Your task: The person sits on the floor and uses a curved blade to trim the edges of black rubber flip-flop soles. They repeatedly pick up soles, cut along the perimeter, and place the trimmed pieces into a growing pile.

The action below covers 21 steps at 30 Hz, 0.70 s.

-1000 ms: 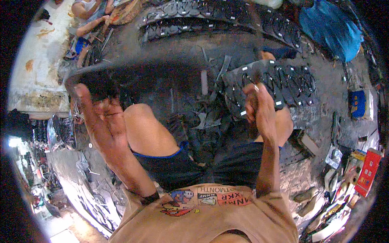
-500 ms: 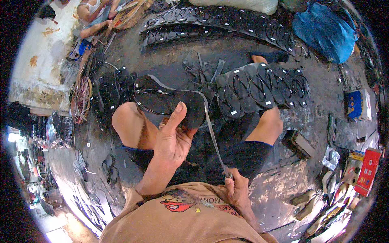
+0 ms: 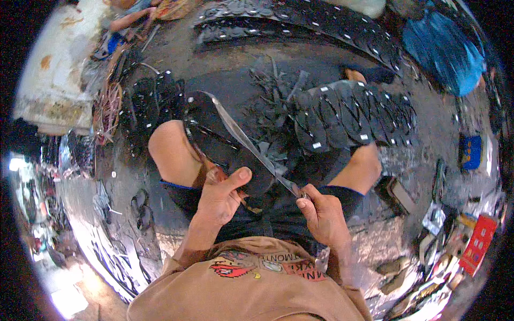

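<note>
Looking straight down on a dark floor (image 3: 230,64), then across to a big blue bundle (image 3: 444,53) at upper right, then in to a row of black strapped sandals (image 3: 334,117) just beyond the right knee (image 3: 364,166). Now onto a single black sandal (image 3: 230,152), slanting above the lap beside the left knee (image 3: 174,155). Gripped at its near end, yes, by the left hand (image 3: 219,200)! And clenched in the right hand (image 3: 324,214), just apart: the end of a thin grey strip (image 3: 241,136), stretched along the sandal's right edge.
</note>
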Tool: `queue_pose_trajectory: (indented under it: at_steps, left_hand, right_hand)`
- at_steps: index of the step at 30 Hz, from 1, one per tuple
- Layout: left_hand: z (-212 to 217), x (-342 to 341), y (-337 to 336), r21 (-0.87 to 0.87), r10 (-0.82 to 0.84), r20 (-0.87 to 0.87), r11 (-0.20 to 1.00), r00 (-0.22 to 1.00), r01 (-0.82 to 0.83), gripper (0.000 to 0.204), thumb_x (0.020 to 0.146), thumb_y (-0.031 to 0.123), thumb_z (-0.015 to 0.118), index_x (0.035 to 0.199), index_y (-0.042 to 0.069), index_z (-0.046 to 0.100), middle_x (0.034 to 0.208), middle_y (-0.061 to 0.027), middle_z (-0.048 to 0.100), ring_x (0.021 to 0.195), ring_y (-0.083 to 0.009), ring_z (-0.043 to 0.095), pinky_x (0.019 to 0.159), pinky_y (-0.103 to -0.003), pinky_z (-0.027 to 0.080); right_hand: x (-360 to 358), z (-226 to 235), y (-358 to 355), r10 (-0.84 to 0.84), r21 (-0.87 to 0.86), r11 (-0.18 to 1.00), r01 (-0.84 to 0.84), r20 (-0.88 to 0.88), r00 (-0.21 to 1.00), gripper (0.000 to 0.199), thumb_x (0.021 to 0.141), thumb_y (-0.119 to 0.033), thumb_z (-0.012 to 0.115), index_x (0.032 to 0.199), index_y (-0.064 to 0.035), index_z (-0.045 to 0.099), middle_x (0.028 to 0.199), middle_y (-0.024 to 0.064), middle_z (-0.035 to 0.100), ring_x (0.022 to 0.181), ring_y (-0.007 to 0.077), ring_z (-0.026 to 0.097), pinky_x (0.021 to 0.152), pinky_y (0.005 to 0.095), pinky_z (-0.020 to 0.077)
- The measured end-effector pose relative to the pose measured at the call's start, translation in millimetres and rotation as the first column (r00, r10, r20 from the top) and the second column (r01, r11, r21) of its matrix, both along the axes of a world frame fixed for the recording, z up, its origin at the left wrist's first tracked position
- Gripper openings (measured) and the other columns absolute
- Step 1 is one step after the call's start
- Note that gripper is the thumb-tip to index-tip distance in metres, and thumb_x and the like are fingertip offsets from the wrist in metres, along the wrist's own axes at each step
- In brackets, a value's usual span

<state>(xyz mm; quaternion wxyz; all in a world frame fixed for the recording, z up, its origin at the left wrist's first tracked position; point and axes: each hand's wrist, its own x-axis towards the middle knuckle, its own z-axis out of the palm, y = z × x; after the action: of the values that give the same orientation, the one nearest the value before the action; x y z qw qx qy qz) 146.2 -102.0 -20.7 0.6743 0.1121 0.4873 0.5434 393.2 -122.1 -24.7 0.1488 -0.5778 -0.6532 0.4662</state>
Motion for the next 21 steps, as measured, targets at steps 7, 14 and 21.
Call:
queue_pose_trajectory:
  at_steps: [7, 14, 21]
  left_hand:
    - [2.1, -14.0, -20.2, -0.048, -0.248, -0.07, 0.968, 0.966, 0.245, 0.071, 0.081, -0.003, 0.08, 0.146, 0.007, 0.053, 0.135, -0.0086, 0.066, 0.124, -0.0286, 0.063, 0.109, -0.046, 0.051]
    - [50.0, -87.5, 106.3, 0.375, 0.427, 0.271, 0.778, 0.863, -0.503, 0.048, 0.096, 0.029, 0.073, 0.135, 0.013, 0.051, 0.115, -0.0087, 0.064, 0.107, -0.0323, 0.066, 0.095, -0.049, 0.058]
    - [-187.6, 87.2, 113.8, -0.305, -0.302, -0.422, 0.935, 0.855, 0.18, 0.116, 0.076, 0.057, 0.086, 0.156, 0.004, 0.02, 0.143, -0.0221, 0.05, 0.129, -0.0377, 0.053, 0.097, -0.052, 0.054]
  right_hand:
    - [-58.9, -57.9, 15.5, -0.297, -0.082, 0.954, 0.29, -0.423, 0.856, 0.038, 0.108, -0.044, 0.047, 0.101, -0.008, 0.059, 0.068, 0.0076, 0.054, 0.056, 0.0236, 0.05, 0.053, 0.0377, 0.0399]
    - [78.5, -121.6, -44.0, -0.807, -0.343, 0.424, 0.838, -0.564, 0.178, 0.06, 0.101, -0.073, 0.043, 0.102, -0.0147, 0.057, 0.069, -0.0017, 0.045, 0.048, 0.0104, 0.039, 0.041, 0.0258, 0.0306]
    - [123.2, -65.8, -63.1, -0.851, -0.241, 0.151, 0.959, -0.525, 0.002, 0.064, 0.103, -0.072, 0.041, 0.113, -0.0104, 0.056, 0.07, -0.0024, 0.043, 0.049, 0.0088, 0.035, 0.043, 0.0245, 0.0299]
